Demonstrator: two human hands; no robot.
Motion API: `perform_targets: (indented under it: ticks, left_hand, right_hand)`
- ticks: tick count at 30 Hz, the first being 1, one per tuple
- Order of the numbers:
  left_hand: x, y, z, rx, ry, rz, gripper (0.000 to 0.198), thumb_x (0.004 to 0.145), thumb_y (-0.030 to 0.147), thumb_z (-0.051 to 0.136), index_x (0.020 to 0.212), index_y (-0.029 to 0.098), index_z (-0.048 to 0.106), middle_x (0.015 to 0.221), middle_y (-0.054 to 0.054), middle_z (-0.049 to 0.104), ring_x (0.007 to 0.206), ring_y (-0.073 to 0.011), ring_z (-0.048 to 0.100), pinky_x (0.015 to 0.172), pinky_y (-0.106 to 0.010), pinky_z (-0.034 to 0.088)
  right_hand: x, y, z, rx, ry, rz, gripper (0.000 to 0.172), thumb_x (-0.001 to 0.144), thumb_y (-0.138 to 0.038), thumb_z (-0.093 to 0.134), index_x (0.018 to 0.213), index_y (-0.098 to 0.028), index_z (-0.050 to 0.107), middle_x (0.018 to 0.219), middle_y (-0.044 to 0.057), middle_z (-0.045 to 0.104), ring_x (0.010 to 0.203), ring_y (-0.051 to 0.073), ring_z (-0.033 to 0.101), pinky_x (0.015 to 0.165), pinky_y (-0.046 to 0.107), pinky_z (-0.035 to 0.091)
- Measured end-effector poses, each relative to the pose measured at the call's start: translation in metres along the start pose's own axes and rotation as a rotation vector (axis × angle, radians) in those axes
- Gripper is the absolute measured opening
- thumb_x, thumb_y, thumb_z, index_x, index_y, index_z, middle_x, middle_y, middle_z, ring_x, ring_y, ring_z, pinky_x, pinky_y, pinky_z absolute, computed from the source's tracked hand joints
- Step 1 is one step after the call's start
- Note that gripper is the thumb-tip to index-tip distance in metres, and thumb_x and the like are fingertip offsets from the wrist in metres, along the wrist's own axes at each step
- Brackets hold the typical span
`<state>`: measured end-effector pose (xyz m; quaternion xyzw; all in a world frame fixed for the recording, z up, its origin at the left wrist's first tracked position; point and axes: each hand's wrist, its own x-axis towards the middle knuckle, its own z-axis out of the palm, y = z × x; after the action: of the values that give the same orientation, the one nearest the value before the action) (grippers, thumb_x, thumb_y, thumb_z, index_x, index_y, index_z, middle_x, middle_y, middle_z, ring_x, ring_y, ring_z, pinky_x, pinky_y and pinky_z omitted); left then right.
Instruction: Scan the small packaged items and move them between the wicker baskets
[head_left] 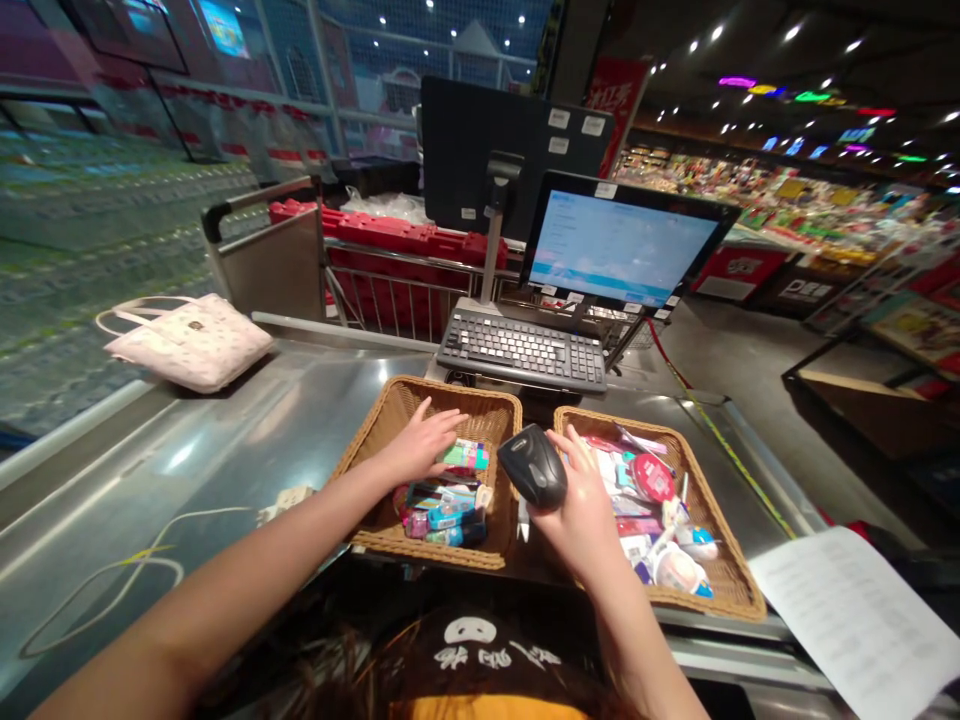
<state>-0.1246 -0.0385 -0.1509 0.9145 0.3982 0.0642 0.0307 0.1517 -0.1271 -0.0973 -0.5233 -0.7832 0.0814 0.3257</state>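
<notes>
The person's right hand (577, 520) has a black handheld barcode scanner (534, 465) pressed against its thumb side, though the grip itself is partly hidden. Its fingers (571, 450) stand apart, spread just above the mixed small goods in the right wicker basket (721, 545). The left hand (416, 447) lies flat and open in the left wicker basket (450, 397), with its fingers (446, 424) slightly apart and resting on colourful blister packets (442, 510). The right basket also holds a round red-lidded tub (653, 478) and a white bottle (679, 570), and the scanner hangs between the two baskets. Both baskets stand side by side, nearly touching, on a brushed-steel checkout counter (187, 470), with a thin pale cable (150, 560) lying across the metal to the left. Just beyond them sit a black keyboard (521, 350) and a lit monitor (619, 240), with a second, dark screen (510, 150) facing away behind. A pale quilted handbag (187, 342) lies on the far left of the counter, and a printed sheet of paper (855, 620) hangs over the right edge. Red shopping baskets (390, 270) are stacked behind the till, and brightly stocked shelves (772, 210) run along the right under a dark ceiling dotted with lights.
</notes>
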Motion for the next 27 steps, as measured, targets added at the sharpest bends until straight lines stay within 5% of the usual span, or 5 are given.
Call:
perform_targets:
  ticks: [8, 19, 22, 27]
  left_hand:
    - [0.005, -0.006, 0.017, -0.024, -0.253, -0.001, 0.043, 0.072, 0.026, 0.073, 0.113, 0.016, 0.066, 0.145, -0.017, 0.051, 0.137, -0.0323, 0.044, 0.118, -0.064, 0.004]
    - [0.005, -0.014, 0.048, 0.057, -0.326, -0.065, 0.05, 0.063, 0.03, 0.083, 0.11, 0.018, 0.069, 0.139, -0.019, 0.056, 0.132, -0.0367, 0.048, 0.115, -0.065, 0.011]
    - [0.012, -0.01, 0.038, 0.044, -0.272, -0.081, 0.04, 0.07, 0.031, 0.078, 0.107, 0.019, 0.07, 0.137, -0.019, 0.058, 0.131, -0.0371, 0.049, 0.113, -0.068, 0.014]
    - [0.052, 0.018, 0.004, -0.004, 0.001, -0.017, 0.03, 0.085, 0.039, 0.065, 0.106, 0.018, 0.069, 0.144, -0.017, 0.051, 0.137, -0.0329, 0.044, 0.116, -0.064, 0.014]
  right_hand:
    - [0.0, 0.001, 0.002, 0.009, 0.016, -0.011, 0.039, 0.074, -0.021, 0.067, 0.113, -0.015, 0.065, 0.133, 0.016, 0.055, 0.14, 0.041, 0.035, 0.113, 0.06, 0.035]
    - [-0.002, -0.004, 0.001, 0.037, -0.091, 0.064, 0.048, 0.07, -0.019, 0.065, 0.118, -0.016, 0.065, 0.136, 0.016, 0.055, 0.142, 0.042, 0.033, 0.113, 0.065, 0.029]
    - [-0.005, -0.002, -0.003, 0.054, -0.092, 0.091, 0.05, 0.068, -0.019, 0.066, 0.118, -0.018, 0.065, 0.136, 0.015, 0.055, 0.142, 0.041, 0.033, 0.114, 0.065, 0.028]
    - [-0.014, 0.009, -0.018, 0.071, -0.043, 0.115, 0.05, 0.068, -0.018, 0.065, 0.119, -0.018, 0.064, 0.135, 0.015, 0.056, 0.14, 0.039, 0.037, 0.114, 0.063, 0.03]
